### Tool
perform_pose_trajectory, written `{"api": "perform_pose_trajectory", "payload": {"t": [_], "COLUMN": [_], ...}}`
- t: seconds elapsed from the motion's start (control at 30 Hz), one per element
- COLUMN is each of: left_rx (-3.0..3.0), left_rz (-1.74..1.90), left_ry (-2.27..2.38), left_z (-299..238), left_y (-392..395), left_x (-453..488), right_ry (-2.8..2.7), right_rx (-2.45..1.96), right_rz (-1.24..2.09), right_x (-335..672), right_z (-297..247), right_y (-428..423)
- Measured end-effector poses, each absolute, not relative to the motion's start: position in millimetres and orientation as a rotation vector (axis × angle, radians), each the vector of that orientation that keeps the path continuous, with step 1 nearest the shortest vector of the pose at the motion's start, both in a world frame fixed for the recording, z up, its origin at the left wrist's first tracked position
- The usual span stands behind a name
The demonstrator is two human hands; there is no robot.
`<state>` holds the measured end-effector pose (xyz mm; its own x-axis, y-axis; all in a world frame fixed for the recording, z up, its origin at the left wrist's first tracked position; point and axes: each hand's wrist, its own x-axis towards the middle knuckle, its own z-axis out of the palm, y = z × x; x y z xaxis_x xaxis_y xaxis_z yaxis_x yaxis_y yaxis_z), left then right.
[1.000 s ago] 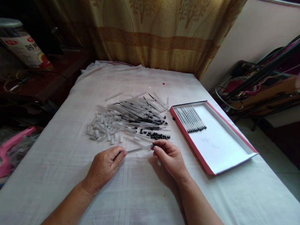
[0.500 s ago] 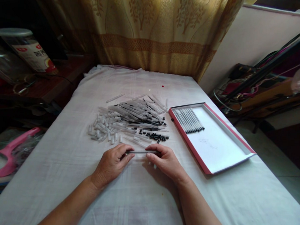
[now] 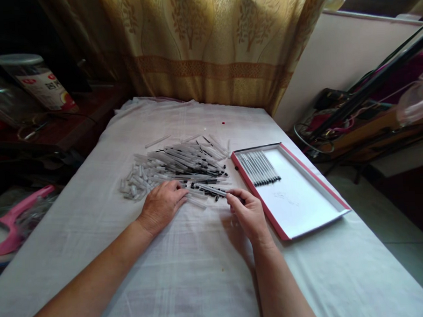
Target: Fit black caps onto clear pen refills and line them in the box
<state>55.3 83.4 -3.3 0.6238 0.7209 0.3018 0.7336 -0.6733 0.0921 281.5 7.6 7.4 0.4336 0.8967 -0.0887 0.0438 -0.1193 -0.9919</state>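
My right hand [image 3: 248, 213] pinches a slim pen [image 3: 213, 190] with a greyish see-through barrel. The pen points left and slants over the small black plugs [image 3: 216, 199]. My left hand [image 3: 162, 205] is at the near edge of the pile, its fingers curled together beside some clear tubes [image 3: 197, 203]. Whatever lies between those fingertips is hidden. Behind it spreads a heap of clear pen barrels [image 3: 183, 157], some with dark refills. Short translucent caps [image 3: 133, 183] lie to the left of the heap.
To the right, a shallow red-edged box lid [image 3: 304, 206] holds a row of pens [image 3: 257, 168] with black ends. A tiny red piece [image 3: 223, 123] lies at the back of the white cloth [image 3: 167, 272]. A jar [image 3: 42, 84] stands on a dark side table at left.
Both hands held the pen level between them before. The left hand has let go and moved up to the pile; the right hand keeps the pen and has shifted right.
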Motion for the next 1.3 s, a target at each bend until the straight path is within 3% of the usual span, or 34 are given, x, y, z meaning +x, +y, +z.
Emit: {"api": "perform_pose_trajectory", "payload": {"t": [0.23, 0.53, 0.93, 1.13, 1.3], "left_rx": [-2.783, -2.801, -2.837, -3.002, -3.076], "left_rz": [-0.484, -1.026, -1.01, -1.133, -1.262], "left_ry": [-1.206, -1.237, -1.216, -1.337, -1.419], "left_z": [-2, -5, -6, -10, -16], "left_y": [81, 67, 49, 43, 41], "left_x": [54, 29, 28, 32, 31], "right_ry": [-0.942, -1.075, -1.154, -1.453, -1.655], "right_rx": [-1.518, -1.504, -1.482, -1.431, -1.447], "right_rz": [0.873, 0.894, 0.905, 1.127, 1.044], "right_x": [276, 269, 258, 270, 275], "right_z": [3, 9, 2, 1, -1], "right_y": [9, 4, 2, 1, -2]}}
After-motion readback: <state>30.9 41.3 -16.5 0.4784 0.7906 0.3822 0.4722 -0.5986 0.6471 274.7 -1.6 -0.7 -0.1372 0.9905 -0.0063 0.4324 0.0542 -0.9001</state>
